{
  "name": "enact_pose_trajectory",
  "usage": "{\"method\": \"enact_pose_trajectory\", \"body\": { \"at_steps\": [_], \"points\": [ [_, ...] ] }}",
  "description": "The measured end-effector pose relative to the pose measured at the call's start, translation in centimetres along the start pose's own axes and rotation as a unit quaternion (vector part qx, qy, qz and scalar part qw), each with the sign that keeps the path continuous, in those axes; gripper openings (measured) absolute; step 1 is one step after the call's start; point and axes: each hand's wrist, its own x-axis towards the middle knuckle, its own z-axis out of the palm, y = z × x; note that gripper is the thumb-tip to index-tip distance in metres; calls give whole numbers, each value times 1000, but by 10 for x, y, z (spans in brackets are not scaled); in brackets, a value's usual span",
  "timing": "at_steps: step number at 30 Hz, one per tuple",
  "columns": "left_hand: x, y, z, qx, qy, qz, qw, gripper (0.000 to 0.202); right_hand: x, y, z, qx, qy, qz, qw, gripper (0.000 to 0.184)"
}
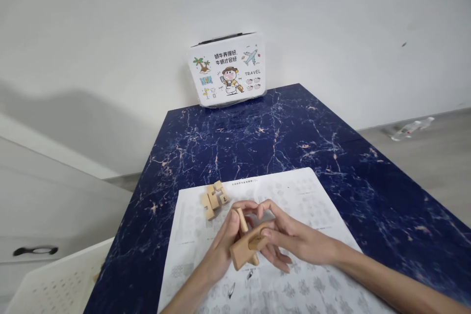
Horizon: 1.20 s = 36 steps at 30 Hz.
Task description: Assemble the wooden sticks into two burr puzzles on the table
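Wooden pieces (242, 252) held above the printed sheet (298, 191), between two hands.
Left hand (222, 243) grips their left side; right hand (290, 235) pinches the right end by thumb; whether they interlock, I can't quite tell.

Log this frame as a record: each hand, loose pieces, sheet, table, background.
left_hand: left hand, on the wooden assembly
right_hand: right hand, on the same assembly, thumb pressing it
loose_pieces: notched wooden pieces, left of the hands, on the sheet
sheet: white printed sheet, under the hands
table: dark blue, marble-patterned table
background: white illustrated case, at the table's far end
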Motion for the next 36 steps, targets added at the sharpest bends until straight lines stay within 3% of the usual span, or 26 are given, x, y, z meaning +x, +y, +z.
{"method": "enact_pose_trajectory", "body": {
  "at_steps": [8,13,15,18,21,27,32,36],
  "points": [
    [0,0,2,-21,-18,23,999,54,1,-1,3,24,27,-17,999,27],
    [-2,-3,5,-16,-22,2,1000,55,2,-4,1,59,55,-12,997,26],
    [-2,-7,8,-28,4,9,1000,58,3,-4,0,80,55,-4,995,25],
    [-3,-14,12,-56,56,74,994,65,4,-2,1,101,39,7,994,25],
    [-7,-19,14,-75,72,110,989,67,5,1,4,100,16,14,995,25],
    [-11,-23,8,-53,70,94,992,68,4,4,6,85,3,22,996,25],
    [-10,-23,7,-52,132,65,988,78,4,6,6,89,4,30,996,26],
    [-10,-19,11,-61,150,54,985,75,5,9,5,102,11,33,994,26]
  ]
}}
